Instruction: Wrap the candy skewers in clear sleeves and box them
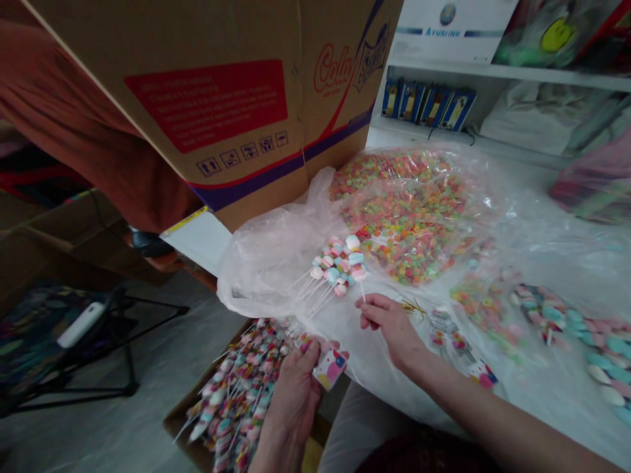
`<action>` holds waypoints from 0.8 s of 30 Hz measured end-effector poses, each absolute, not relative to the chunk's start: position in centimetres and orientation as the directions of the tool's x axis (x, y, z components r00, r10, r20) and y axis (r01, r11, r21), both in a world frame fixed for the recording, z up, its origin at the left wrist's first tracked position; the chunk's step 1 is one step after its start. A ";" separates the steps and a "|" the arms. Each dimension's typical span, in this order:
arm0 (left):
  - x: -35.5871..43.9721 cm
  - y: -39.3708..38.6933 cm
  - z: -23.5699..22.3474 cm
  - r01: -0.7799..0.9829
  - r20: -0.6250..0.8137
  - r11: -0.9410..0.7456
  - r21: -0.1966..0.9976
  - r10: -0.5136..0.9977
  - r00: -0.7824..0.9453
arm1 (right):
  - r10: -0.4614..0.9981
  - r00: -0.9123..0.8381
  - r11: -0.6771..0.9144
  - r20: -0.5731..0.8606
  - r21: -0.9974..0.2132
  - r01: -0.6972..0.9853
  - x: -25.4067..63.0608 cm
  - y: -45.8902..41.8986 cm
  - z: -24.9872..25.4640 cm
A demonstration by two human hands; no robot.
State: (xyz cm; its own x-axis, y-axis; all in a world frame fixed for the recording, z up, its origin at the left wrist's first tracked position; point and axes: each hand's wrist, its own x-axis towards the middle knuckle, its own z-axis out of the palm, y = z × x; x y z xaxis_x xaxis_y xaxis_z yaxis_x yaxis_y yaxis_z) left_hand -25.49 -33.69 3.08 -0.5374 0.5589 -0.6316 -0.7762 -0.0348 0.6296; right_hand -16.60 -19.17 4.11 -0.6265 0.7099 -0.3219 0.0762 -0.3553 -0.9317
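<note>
My right hand point(389, 323) is closed in a pinch on the white stick of a marshmallow skewer point(355, 260), whose pastel marshmallows point away from me. Beside it, a group of similar skewers point(328, 268) lies on the plastic sheeting, sticks toward the lower left. Lower down, my left hand point(298, 374) grips a small clear candy bag with a colourful printed card point(330, 368) at its end; the rest of the bag is partly hidden by the fingers. More clear bags with printed cards point(446, 334) and gold twist ties point(413, 307) lie right of my right hand.
A large bag of ring-shaped gummies point(409, 217) spreads across the table. Loose marshmallows point(611, 348) lie at right. A box of skewers point(231, 394) stands below left. A tall carton point(246, 98) rises behind, beside a person in orange-brown clothing point(98, 131). A folding chair point(73, 341) is at left.
</note>
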 end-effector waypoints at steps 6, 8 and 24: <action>-22.4 -30.0 3.2 -0.741 -0.623 0.008 0.672 0.548 -0.559 | 0.648 -0.673 -0.371 -0.356 -0.920 0.129 -10.0 -20.6 4.8; -21.0 -28.4 3.3 -0.712 -0.588 -0.024 0.702 0.546 -0.597 | 0.621 -0.711 -0.411 -0.331 -0.909 0.064 -9.6 -21.4 4.9; -21.5 -23.0 4.6 -0.873 -0.744 -0.203 0.444 0.459 -0.486 | 0.783 -0.580 -0.020 -0.226 -0.941 0.339 -2.9 -17.5 4.0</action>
State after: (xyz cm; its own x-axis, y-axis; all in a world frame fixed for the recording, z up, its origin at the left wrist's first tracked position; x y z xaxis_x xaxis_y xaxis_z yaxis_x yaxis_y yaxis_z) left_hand -21.54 -23.04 4.64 -0.4856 0.4593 -0.7438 -0.8726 -0.2034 0.4440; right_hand -2.87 -17.47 4.04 -0.5797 0.7830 -0.2255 0.3390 -0.0199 -0.9406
